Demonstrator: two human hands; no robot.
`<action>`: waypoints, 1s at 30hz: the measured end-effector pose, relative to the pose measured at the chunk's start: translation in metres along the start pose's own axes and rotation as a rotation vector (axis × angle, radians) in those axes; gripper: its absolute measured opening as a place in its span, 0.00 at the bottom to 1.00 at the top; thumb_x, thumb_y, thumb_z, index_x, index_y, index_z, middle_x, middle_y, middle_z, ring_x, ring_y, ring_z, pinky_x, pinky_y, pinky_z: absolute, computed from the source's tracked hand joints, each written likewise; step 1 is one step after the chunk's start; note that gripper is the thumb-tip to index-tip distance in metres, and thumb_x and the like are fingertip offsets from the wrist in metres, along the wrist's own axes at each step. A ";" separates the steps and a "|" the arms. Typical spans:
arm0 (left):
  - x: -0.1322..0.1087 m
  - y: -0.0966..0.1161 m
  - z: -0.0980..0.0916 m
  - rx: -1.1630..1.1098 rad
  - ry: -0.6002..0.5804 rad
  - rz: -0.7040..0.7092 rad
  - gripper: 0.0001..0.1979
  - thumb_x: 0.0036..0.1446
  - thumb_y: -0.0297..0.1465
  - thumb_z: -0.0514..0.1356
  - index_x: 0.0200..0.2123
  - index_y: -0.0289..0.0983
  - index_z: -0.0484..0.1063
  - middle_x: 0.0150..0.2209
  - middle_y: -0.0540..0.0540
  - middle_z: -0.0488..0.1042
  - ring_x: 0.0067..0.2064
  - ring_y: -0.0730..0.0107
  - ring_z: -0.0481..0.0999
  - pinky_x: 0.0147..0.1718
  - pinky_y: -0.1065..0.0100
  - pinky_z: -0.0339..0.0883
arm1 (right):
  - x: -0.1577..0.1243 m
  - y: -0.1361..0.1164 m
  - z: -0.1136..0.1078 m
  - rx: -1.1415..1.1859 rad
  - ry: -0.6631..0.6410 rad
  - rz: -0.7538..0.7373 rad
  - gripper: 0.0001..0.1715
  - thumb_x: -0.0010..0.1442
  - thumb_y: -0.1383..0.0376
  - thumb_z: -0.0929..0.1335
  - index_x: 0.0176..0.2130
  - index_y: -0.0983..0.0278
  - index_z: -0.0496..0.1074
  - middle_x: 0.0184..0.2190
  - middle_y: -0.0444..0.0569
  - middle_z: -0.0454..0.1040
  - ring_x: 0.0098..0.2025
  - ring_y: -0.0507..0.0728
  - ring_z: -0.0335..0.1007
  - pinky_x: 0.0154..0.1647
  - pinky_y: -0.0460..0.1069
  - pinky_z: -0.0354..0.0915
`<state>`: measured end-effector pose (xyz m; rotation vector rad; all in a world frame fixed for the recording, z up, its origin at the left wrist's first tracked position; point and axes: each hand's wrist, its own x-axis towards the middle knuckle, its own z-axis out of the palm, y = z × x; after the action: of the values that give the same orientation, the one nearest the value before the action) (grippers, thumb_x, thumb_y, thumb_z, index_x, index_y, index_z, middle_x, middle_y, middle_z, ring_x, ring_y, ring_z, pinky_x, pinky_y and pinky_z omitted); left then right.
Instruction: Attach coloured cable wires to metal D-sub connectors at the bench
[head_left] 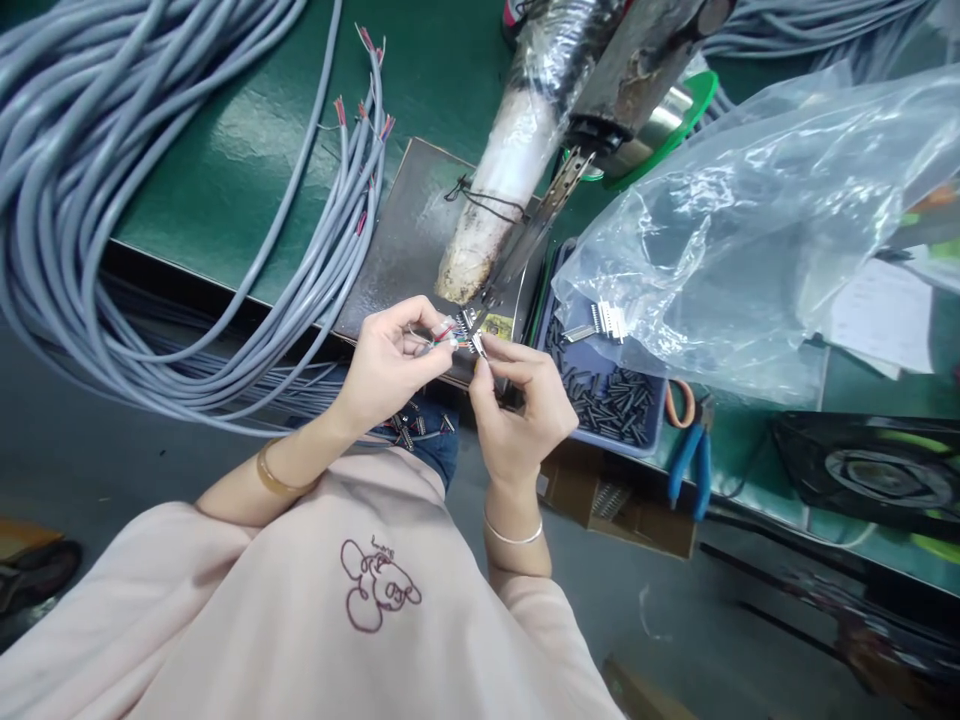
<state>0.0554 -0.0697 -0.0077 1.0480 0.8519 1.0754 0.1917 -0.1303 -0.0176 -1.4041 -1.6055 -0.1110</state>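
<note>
Between finger and thumb, my left hand point(394, 352) pinches thin coloured wires point(446, 334) at the stripped end of a cable. A small metal multi-pin connector point(472, 333) is gripped by the fingertips of my right hand point(521, 392). The wires meet the connector's pins just below the tip of a soldering iron point(514, 250), which is mounted on a stand and points down toward me. Beside it, a thick tube wrapped in plastic point(499, 180) ends just above my fingers. Which wire touches which pin is too small to make out.
Coiled grey cables point(97, 200) with stripped ends cover the left of the green bench. On the right, a blue tray point(654, 440) holds short black tubes, with loose connectors point(609, 322) above, under a clear plastic bag point(735, 230). Blue-handled pliers point(691, 462) and a black fan point(885, 475) lie farther right.
</note>
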 end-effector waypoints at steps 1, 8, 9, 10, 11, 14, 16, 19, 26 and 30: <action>0.000 0.001 0.000 0.008 -0.001 0.003 0.10 0.45 0.24 0.67 0.24 0.36 0.67 0.29 0.52 0.73 0.22 0.84 0.64 0.18 0.80 0.60 | 0.001 0.000 0.000 0.002 0.000 0.004 0.07 0.63 0.71 0.71 0.36 0.59 0.71 0.39 0.45 0.83 0.41 0.54 0.83 0.41 0.50 0.77; 0.001 0.005 0.001 0.073 0.022 0.050 0.08 0.45 0.25 0.66 0.25 0.35 0.68 0.28 0.51 0.73 0.26 0.81 0.69 0.23 0.80 0.65 | 0.005 -0.004 -0.004 0.005 -0.019 -0.009 0.09 0.61 0.73 0.72 0.36 0.59 0.71 0.40 0.45 0.83 0.42 0.53 0.82 0.43 0.48 0.76; 0.002 0.005 0.000 0.074 0.015 0.040 0.08 0.44 0.25 0.66 0.25 0.35 0.68 0.28 0.52 0.73 0.25 0.81 0.68 0.23 0.80 0.65 | 0.005 -0.005 -0.004 0.000 -0.022 -0.014 0.09 0.61 0.73 0.72 0.35 0.60 0.70 0.40 0.45 0.84 0.41 0.53 0.82 0.43 0.47 0.76; 0.002 0.005 -0.001 0.072 0.007 0.023 0.08 0.44 0.25 0.66 0.25 0.35 0.67 0.27 0.52 0.73 0.24 0.82 0.67 0.22 0.80 0.64 | 0.004 -0.005 -0.004 -0.005 -0.029 -0.021 0.10 0.61 0.73 0.72 0.34 0.60 0.69 0.40 0.46 0.84 0.41 0.53 0.82 0.42 0.47 0.76; 0.002 0.005 -0.001 0.070 -0.004 -0.001 0.09 0.44 0.25 0.66 0.25 0.35 0.67 0.27 0.53 0.72 0.22 0.84 0.64 0.21 0.80 0.62 | 0.004 -0.005 -0.004 -0.010 -0.039 -0.027 0.11 0.61 0.73 0.72 0.33 0.60 0.68 0.40 0.46 0.84 0.41 0.52 0.82 0.41 0.47 0.76; 0.002 0.005 -0.002 0.063 -0.023 -0.051 0.09 0.44 0.24 0.65 0.24 0.35 0.66 0.26 0.54 0.71 0.20 0.86 0.60 0.18 0.81 0.57 | 0.002 -0.004 -0.004 -0.022 -0.054 -0.020 0.13 0.61 0.73 0.71 0.31 0.59 0.66 0.39 0.45 0.84 0.40 0.52 0.83 0.40 0.46 0.75; 0.001 0.005 -0.002 0.059 -0.026 -0.046 0.09 0.43 0.24 0.65 0.24 0.35 0.66 0.26 0.53 0.71 0.21 0.85 0.62 0.19 0.80 0.58 | 0.001 -0.004 -0.004 -0.024 -0.049 -0.007 0.13 0.61 0.73 0.72 0.31 0.59 0.66 0.39 0.45 0.84 0.39 0.52 0.83 0.40 0.46 0.75; 0.000 0.004 -0.001 0.083 -0.020 -0.030 0.08 0.44 0.25 0.65 0.25 0.35 0.67 0.27 0.52 0.71 0.22 0.84 0.64 0.21 0.80 0.60 | 0.001 -0.005 -0.005 -0.021 -0.041 -0.003 0.12 0.61 0.72 0.73 0.32 0.60 0.68 0.39 0.44 0.84 0.40 0.52 0.82 0.41 0.46 0.75; -0.002 0.004 0.000 0.167 0.017 0.026 0.06 0.46 0.27 0.64 0.25 0.35 0.68 0.28 0.50 0.72 0.24 0.83 0.65 0.21 0.80 0.60 | 0.006 -0.007 -0.004 -0.038 -0.043 -0.008 0.10 0.61 0.72 0.74 0.33 0.60 0.71 0.38 0.43 0.83 0.41 0.52 0.82 0.42 0.46 0.76; -0.002 0.005 0.000 0.189 0.015 0.080 0.05 0.46 0.27 0.64 0.25 0.35 0.69 0.29 0.49 0.74 0.26 0.80 0.68 0.24 0.79 0.64 | 0.007 -0.008 -0.003 -0.067 -0.031 -0.020 0.10 0.60 0.72 0.75 0.34 0.60 0.72 0.38 0.43 0.83 0.41 0.51 0.82 0.44 0.45 0.75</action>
<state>0.0536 -0.0712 -0.0028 1.2419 0.9440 1.0859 0.1877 -0.1299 -0.0071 -1.4477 -1.6550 -0.1564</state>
